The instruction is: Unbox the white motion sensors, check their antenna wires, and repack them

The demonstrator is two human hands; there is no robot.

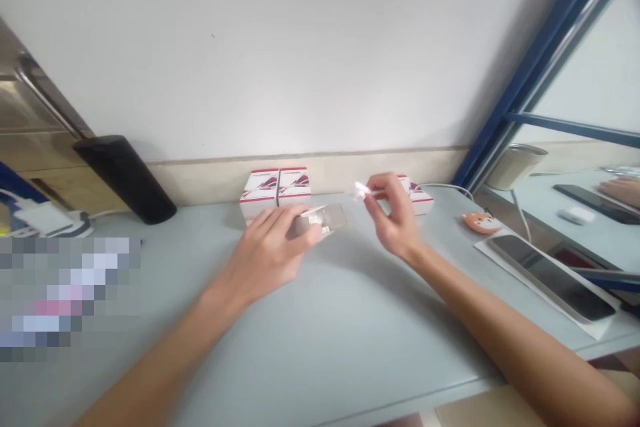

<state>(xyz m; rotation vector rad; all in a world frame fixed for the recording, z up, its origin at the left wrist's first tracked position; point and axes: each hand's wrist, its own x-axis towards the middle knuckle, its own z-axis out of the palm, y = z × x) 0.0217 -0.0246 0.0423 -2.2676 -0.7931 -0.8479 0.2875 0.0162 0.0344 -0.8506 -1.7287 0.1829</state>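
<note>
Near the middle of the desk, my left hand [273, 243] is wrapped round a small open box [333, 217], whose flap sticks out to the right. Small white items show inside its opening. To the right and slightly higher, my right hand [395, 217] pinches a small white object [361, 191], blurred by motion, held apart from the box. Two white boxes with red and purple print [275, 188] stand side by side behind my left hand. Another printed box [421, 200] is partly hidden behind my right hand.
A black cylinder [125, 180] stands at the back left, near a white charger [47, 220] with cables. On the right lie an orange animal-faced item [481, 221] and a dark phone [550, 277] on white paper. A blue-framed mirror [575, 127] leans there.
</note>
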